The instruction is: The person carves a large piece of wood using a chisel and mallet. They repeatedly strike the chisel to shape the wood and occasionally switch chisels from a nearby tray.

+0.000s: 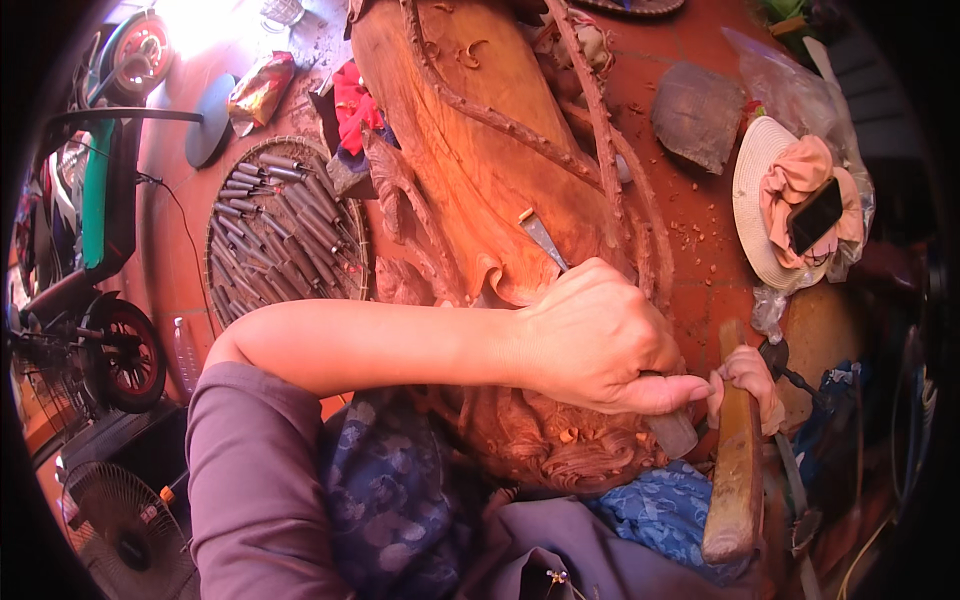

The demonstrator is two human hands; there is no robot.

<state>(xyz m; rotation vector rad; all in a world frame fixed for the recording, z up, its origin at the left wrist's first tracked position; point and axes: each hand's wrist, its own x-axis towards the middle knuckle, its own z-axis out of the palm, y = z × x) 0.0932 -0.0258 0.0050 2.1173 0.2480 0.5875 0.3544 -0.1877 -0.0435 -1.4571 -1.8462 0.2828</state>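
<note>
My left hand (605, 335) is closed around a carving chisel, its forearm reaching across from the left. The metal blade (543, 243) points up and away over the carved wood (480, 130), with a small shaving at its tip. Below my thumb, the butt of the chisel handle (675, 436) sticks out. To the right, the fingers of my right hand (755, 383) wrap round a thick wooden mallet (737, 460), whose wide end hangs toward me. Reddish carved relief with curls and swirls (560, 440) lies beneath my left wrist.
A round woven tray (212, 250) of many chisels stands at the left. Beyond it are a standing fan (130, 540) and a motorbike (125, 350). On the right lie a straw hat (750, 190), a phone (816, 216) and a wood block (697, 115). Shavings dot the tiled floor.
</note>
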